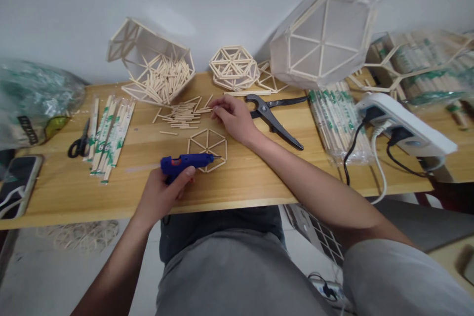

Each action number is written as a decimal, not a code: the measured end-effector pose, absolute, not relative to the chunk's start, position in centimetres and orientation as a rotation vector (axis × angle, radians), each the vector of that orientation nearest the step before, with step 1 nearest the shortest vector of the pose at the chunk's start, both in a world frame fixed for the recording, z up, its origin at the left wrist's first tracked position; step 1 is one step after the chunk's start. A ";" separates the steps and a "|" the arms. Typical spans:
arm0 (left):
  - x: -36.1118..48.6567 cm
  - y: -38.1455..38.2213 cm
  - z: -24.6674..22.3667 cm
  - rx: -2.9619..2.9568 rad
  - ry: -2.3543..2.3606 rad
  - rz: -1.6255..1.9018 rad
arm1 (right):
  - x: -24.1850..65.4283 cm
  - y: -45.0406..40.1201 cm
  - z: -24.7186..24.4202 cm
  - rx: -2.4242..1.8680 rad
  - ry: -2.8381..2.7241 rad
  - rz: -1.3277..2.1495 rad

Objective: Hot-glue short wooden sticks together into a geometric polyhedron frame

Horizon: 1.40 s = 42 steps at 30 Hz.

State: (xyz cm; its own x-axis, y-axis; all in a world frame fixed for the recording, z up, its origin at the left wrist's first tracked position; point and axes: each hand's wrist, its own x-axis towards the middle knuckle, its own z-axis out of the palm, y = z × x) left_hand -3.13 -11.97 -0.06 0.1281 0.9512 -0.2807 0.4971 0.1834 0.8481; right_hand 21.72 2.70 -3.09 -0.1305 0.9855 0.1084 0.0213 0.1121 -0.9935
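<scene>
My left hand (166,190) is closed around a blue hot glue gun (190,160). Its nozzle points right, over the lower right part of a flat hexagonal frame (206,150) of thin wooden sticks with spokes meeting at the centre. Beyond the frame, my right hand (235,117) has its fingers pinched together at the right end of a loose pile of short wooden sticks (181,114). One stick's end meets those fingertips. Black-handled pliers-like cutters (272,116) lie just right of that hand.
Behind stand a stick-filled lattice container (166,76), stacked stick frames (234,66) and a large covered lattice form (322,39). Scissors (81,143), wrapped chopsticks (111,133) and a phone (20,182) lie left. At right are a chopstick pack (340,123) and a power strip (407,126) with cables.
</scene>
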 end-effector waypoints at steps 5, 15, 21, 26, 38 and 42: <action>-4.5 -9.8 0.8 1.343 1.443 0.839 | 21.7 2.9 -2.9 -1.050 -1.266 1.195; -3.9 0.9 2.1 1.626 1.161 0.621 | 22.3 1.1 -1.7 -0.985 -1.197 0.989; -2.7 0.4 1.2 1.658 1.105 0.648 | 22.8 0.6 -1.6 -1.014 -1.221 0.924; -4.7 -0.2 0.4 1.581 1.141 0.726 | 23.0 0.5 -1.8 -1.027 -1.180 1.003; -4.6 -0.1 0.3 1.630 1.211 0.797 | 24.1 -0.1 -1.6 -0.992 -1.309 1.080; -4.5 0.4 0.7 1.651 1.154 0.816 | 23.5 -0.3 -1.3 -1.016 -1.275 1.063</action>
